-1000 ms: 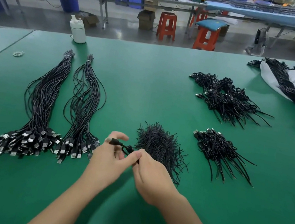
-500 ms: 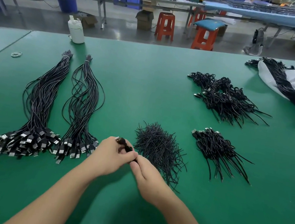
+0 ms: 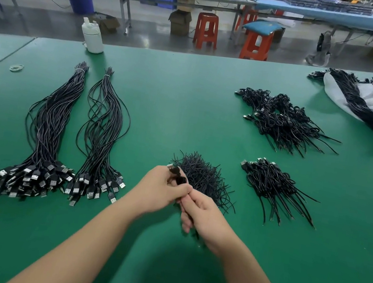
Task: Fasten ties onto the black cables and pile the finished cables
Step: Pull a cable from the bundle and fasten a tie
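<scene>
My left hand [image 3: 162, 190] grips a folded black cable [image 3: 176, 175] whose looped end sticks up above the fingers. My right hand [image 3: 202, 217] touches it from the right, its fingers curled round the cable's lower part; whether a tie is between them is hidden. Just behind both hands lies a heap of short black ties [image 3: 201, 177]. Two long bundles of untied black cables [image 3: 53, 119] [image 3: 104, 127] with USB plugs lie to the left. A small pile of tied cables [image 3: 272, 185] lies to the right, a larger pile [image 3: 280, 121] beyond it.
A white bottle [image 3: 92, 35] stands at the far edge of the green table [image 3: 186, 106]. A rubber band [image 3: 17, 67] lies far left. More cable bundles on a grey bag [image 3: 368, 107] are far right. Stools and benches stand beyond the table.
Both hands have stayed in front of the tie heap. The left hand has turned the cable's looped end from pointing left to pointing up, and the right hand has slid lower along the cable.
</scene>
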Demonstrator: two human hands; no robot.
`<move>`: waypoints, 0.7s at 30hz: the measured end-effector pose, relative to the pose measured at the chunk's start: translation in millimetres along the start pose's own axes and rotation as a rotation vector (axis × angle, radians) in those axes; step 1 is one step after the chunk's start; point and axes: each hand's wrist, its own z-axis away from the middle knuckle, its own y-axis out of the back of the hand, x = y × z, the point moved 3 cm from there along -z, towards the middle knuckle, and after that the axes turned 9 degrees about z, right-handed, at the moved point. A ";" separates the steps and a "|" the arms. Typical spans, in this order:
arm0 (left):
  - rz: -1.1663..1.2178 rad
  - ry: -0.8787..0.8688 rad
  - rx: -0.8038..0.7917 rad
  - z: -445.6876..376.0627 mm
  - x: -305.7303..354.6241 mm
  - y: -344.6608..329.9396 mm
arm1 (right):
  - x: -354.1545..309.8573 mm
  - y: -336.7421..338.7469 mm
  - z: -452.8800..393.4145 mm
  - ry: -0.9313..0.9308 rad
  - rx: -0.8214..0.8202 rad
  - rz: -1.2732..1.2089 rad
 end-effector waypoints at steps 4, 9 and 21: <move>0.180 0.014 -0.034 -7.2 0.1 -11.1 | 0.8 10.8 -3.0 -0.034 0.050 -0.126; -0.012 0.038 0.039 -9.3 -28.0 -10.6 | 3.1 46.3 -3.2 -0.119 0.209 0.046; -0.595 0.061 0.177 10.2 -80.0 -47.7 | 12.0 70.5 4.8 -0.162 0.293 0.236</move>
